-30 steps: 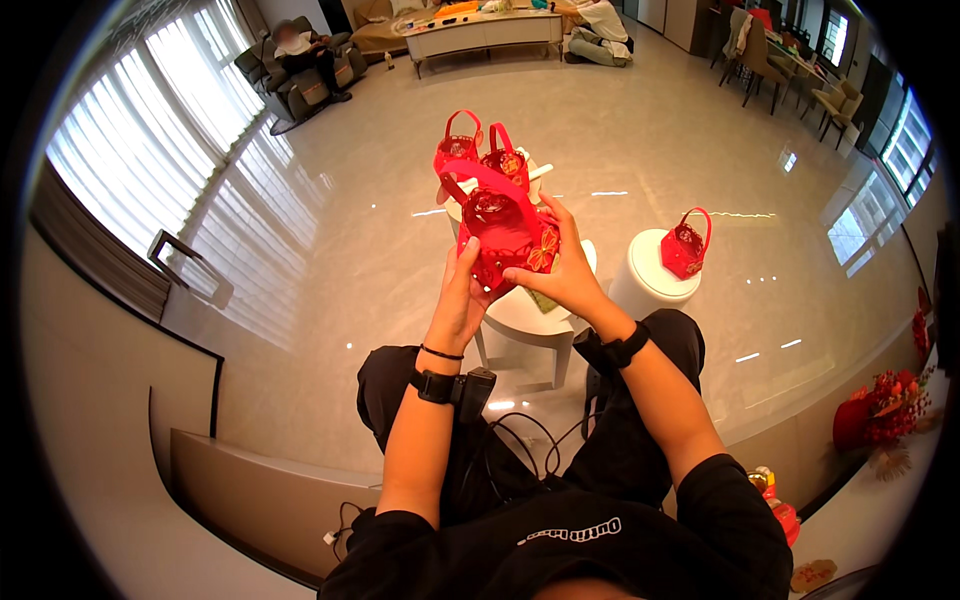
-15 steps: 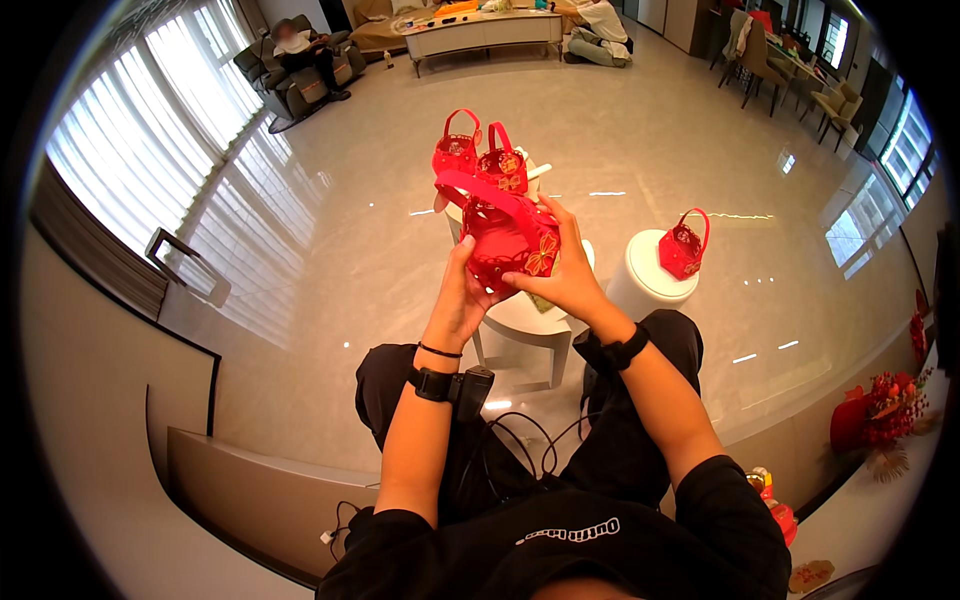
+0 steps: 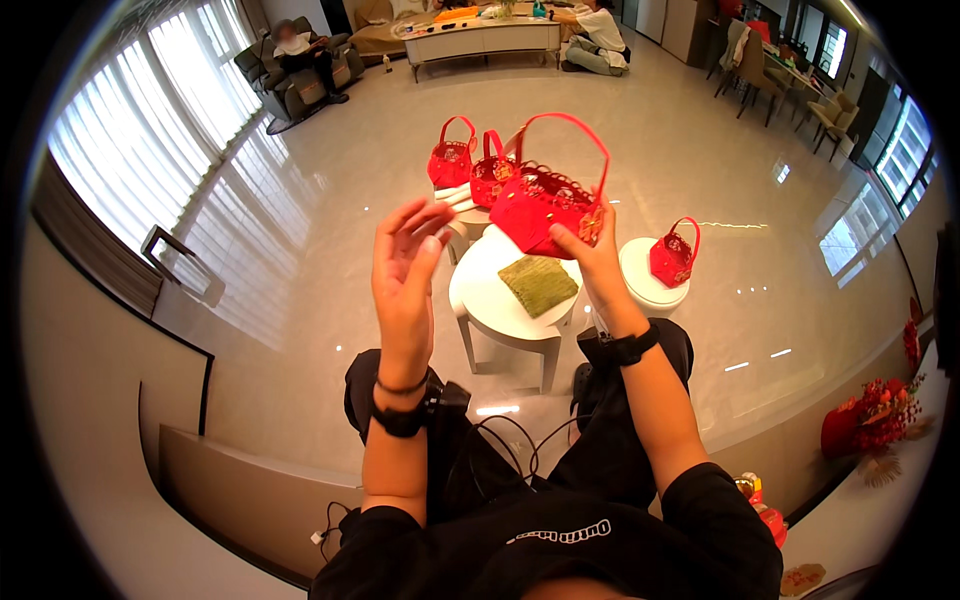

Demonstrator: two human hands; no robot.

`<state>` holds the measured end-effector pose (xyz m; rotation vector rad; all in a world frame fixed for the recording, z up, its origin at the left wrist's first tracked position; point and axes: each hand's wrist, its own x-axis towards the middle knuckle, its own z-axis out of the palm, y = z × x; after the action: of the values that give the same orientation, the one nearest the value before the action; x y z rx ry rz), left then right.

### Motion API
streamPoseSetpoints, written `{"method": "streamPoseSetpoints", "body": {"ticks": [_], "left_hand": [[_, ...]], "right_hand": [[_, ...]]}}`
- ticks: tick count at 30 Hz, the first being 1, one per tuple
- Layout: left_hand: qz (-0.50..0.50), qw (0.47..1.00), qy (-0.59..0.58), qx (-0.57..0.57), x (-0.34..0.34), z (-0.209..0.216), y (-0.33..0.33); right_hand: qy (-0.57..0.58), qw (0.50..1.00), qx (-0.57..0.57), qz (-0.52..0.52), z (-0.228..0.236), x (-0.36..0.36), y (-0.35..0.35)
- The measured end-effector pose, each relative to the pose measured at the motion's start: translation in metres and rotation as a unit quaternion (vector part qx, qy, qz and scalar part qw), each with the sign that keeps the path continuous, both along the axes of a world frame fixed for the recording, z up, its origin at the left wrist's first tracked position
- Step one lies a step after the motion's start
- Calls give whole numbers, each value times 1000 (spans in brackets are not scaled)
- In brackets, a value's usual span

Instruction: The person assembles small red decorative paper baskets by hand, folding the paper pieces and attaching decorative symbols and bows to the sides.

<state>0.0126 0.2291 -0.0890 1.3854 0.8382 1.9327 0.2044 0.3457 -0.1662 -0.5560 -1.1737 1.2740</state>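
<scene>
My right hand (image 3: pixel 594 252) holds a red paper basket (image 3: pixel 545 205) with a tall loop handle, raised above a small white round table (image 3: pixel 500 305). My left hand (image 3: pixel 404 268) is lifted beside it, open, fingers spread, touching nothing. A green woven pad (image 3: pixel 538 284) lies on the white table below the basket. Two more red baskets (image 3: pixel 472 165) stand on a farther stool. Another red basket (image 3: pixel 673 258) sits on a white round stool (image 3: pixel 650 285) to the right.
Glossy tiled floor all around. A person sits in an armchair (image 3: pixel 300 70) at the far left, another person (image 3: pixel 598 35) sits by a long low table (image 3: pixel 480 35). Red flowers in a red pot (image 3: pixel 865 425) stand at right. Cables lie on my lap.
My left hand has let go of the basket and drawn back to the left, open. The right hand alone now holds the basket, its handle standing upright. The view has tilted slightly.
</scene>
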Motion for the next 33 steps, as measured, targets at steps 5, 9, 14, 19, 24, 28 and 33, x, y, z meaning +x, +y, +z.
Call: {"method": "streamPoseSetpoints", "body": {"ticks": [5,9,14,19,24,28,33], "left_hand": [[-250,916,246,195,38,83,-84],[-284,860,351,240,54,108,-102],[-283,841,387,251,56,118,-111],[-279,831,407,257,58,123,-119],[-292,823,405,272,60,127,-117],[-296,819,414,263,60,133,-116],[-313,835,373,256,72,142,-105]], "right_hand": [[133,988,-83,8,1,21,8],[178,978,-104,0,-4,43,7],[208,967,-143,-35,-10,61,8],[204,969,-143,-5,-16,58,12],[195,971,-134,-14,-14,64,12],[197,970,-142,-11,-16,54,11],[195,971,-138,-15,-11,55,11]]}}
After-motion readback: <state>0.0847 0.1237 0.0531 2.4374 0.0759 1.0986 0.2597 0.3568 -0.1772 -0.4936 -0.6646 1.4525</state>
